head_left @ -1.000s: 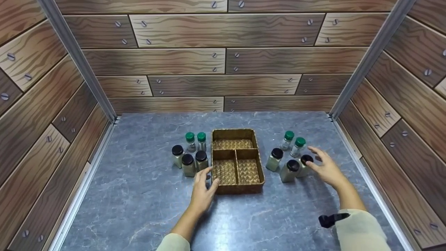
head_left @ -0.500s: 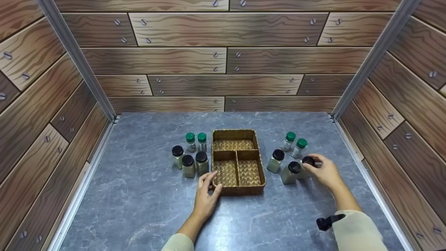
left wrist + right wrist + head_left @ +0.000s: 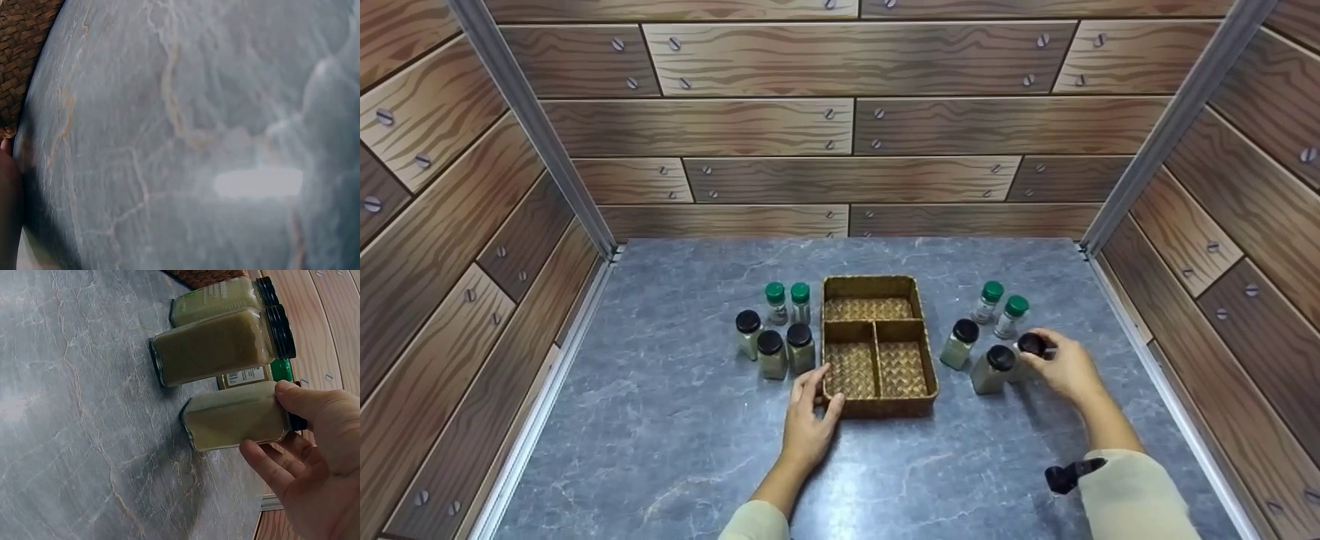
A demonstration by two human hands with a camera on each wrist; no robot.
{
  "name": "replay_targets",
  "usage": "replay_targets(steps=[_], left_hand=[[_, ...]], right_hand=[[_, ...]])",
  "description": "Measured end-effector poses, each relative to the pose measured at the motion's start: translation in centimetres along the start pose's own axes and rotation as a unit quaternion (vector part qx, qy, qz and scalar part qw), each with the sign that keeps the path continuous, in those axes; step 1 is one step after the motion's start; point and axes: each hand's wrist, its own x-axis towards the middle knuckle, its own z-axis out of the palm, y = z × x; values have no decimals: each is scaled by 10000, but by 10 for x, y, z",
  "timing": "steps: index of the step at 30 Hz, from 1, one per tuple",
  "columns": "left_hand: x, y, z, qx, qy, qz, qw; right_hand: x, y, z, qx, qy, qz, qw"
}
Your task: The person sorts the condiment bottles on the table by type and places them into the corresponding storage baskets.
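Note:
My right hand (image 3: 1067, 369) pinches a square glass spice jar (image 3: 236, 419) just below its black cap, thumb on one side and fingers on the other. Pale powder fills this jar; whether its base touches the table I cannot tell. Close beside it stand another black-capped jar (image 3: 988, 373) and a third (image 3: 960, 345), with two green-capped spice bottles (image 3: 988, 304) behind. At the table's middle sits a woven basket (image 3: 889, 409) with three compartments. My left hand (image 3: 808, 431) holds its front left corner, fingers at the left wall and thumb at the front; the left wrist view shows little of this hand.
Left of the basket stand three black-capped jars (image 3: 772, 358) and two green-capped bottles (image 3: 800, 306), grouped tightly. Wood-patterned walls (image 3: 765, 127) enclose the grey marbled table (image 3: 660, 450) at the back and both sides.
My right hand has come down to the rightmost black-capped jar and taken hold of it near the cap. My left hand has closed in on the basket's front left corner.

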Motion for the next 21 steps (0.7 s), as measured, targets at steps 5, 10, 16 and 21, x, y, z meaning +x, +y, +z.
replay_targets(steps=[5, 10, 16, 21], left_hand=[[1, 0, 1, 67, -41, 129, 9999], [0, -1, 0, 154, -1, 173, 9997], [-1, -2, -1, 209, 33, 242, 9995], [-1, -2, -1, 200, -31, 182, 9996]], right_hand=[[0, -2, -2, -133, -19, 39, 9999], [-1, -2, 0, -204, -82, 12, 9998], [-4, -1, -6, -276, -15, -118, 9995], [-7, -1, -20, -149, -21, -165, 9997]])
